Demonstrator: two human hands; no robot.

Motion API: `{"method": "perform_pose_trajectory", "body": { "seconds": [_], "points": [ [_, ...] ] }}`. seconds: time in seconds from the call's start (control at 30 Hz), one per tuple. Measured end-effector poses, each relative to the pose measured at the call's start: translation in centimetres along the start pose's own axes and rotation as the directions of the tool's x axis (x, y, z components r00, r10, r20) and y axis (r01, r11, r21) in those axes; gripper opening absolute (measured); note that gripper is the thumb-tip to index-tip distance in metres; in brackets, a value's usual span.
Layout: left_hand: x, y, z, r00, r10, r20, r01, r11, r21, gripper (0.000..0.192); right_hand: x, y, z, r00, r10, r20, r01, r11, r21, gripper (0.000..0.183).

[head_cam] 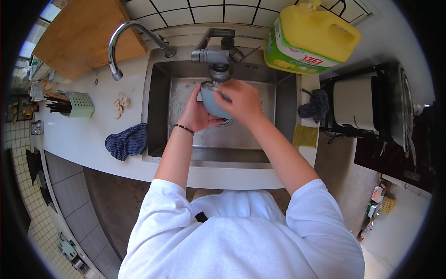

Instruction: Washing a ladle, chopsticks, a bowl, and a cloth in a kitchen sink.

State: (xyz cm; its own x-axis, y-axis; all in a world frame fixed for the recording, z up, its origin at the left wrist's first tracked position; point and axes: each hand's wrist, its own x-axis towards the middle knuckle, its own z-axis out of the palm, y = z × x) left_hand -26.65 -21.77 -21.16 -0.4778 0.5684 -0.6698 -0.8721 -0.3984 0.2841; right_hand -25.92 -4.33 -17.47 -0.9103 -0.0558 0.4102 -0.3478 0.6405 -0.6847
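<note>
A light blue bowl [212,103] is held tilted over the stainless steel sink [209,139], just under the spout of the grey faucet [221,71]. My left hand [195,113] grips it from the left and below, with a beaded bracelet on the wrist. My right hand [242,101] lies over the bowl's right side and rim, its fingers curled against it. Water appears to run from the spout onto the rim. Part of the bowl is hidden behind my right hand, and so is whatever those fingers may hold.
A dark striped cloth [127,141] and garlic cloves [121,103] lie on the left counter near a curved chrome tap [113,48] and a green utensil holder [81,104]. Right of the sink are a yellow detergent jug [313,31], a scouring pad [305,136] and a dark cloth [315,104].
</note>
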Motion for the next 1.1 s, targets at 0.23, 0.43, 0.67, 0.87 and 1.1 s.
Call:
{"method": "perform_pose_trajectory", "body": {
  "seconds": [0.23, 0.43, 0.67, 0.87, 1.1],
  "points": [
    [0.3, -1.1, -1.4, 0.977, 0.211, 0.028, -0.212, 0.976, 0.057, 0.054, -1.9, 0.4, -1.5, 0.914, -0.233, 0.333, 0.245, 0.970, 0.006, 0.015],
    [-0.4, -3.0, 1.7, 0.826, 0.559, -0.066, -0.416, 0.686, 0.597, 0.088, -2.7, 3.1, 2.3, 0.677, 0.411, 0.611, -0.735, 0.432, 0.523, 0.019],
    [0.9, -3.9, -0.7, 0.618, 0.784, 0.053, -0.396, 0.253, 0.883, 0.090, -1.8, 8.5, 3.8, 0.430, 0.449, 0.784, -0.817, 0.564, 0.125, 0.023],
    [-2.4, -3.5, 1.3, 0.780, 0.588, -0.213, -0.413, 0.740, 0.531, 0.084, 2.6, 11.5, 1.5, 0.677, 0.611, 0.411, -0.734, 0.521, 0.436, 0.029],
    [-2.7, -5.0, -2.8, 0.944, 0.207, -0.256, -0.192, 0.978, 0.082, 0.048, 8.5, 11.8, 1.9, 0.821, 0.561, 0.107, -0.568, 0.821, 0.051, 0.049]
  ]
}}
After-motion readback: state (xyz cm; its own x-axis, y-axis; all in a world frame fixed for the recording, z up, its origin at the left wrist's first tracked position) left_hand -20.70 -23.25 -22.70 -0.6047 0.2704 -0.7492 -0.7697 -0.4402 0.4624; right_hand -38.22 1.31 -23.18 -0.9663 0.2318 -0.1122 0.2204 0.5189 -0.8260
